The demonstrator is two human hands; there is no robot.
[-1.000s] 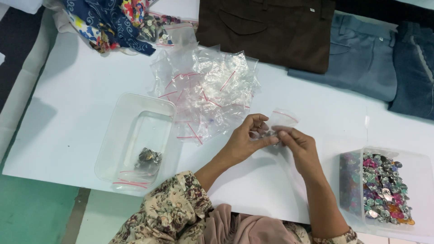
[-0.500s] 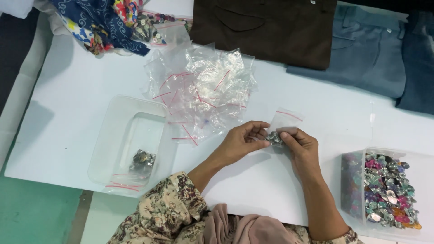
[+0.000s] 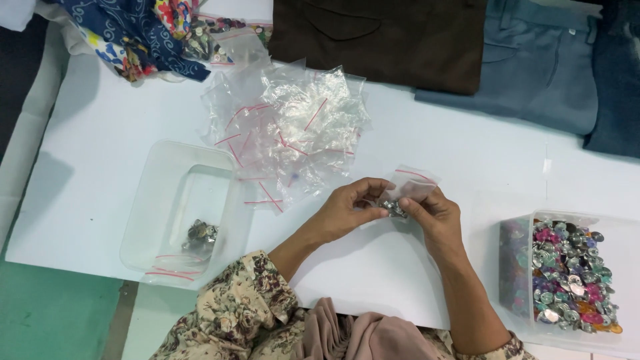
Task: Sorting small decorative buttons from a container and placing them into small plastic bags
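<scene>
Both hands meet over the white table (image 3: 100,160) at its middle. My left hand (image 3: 350,207) and my right hand (image 3: 433,213) pinch one small clear zip bag (image 3: 413,183) with a red strip, and a cluster of small shiny metal pieces (image 3: 397,208) sits in its lower part between my fingertips. The bag's open top points away from me.
A heap of empty clear zip bags (image 3: 293,127) lies behind my hands. A clear tub (image 3: 167,173) at left holds one filled bag (image 3: 200,235). A clear tub (image 3: 627,233) at right is full of colourful shiny pieces (image 3: 567,273). Folded clothes (image 3: 380,33) line the far edge.
My hands have stayed together on the small bag, shifting only slightly; the metal pieces now sit gathered low in the bag between my fingers.
</scene>
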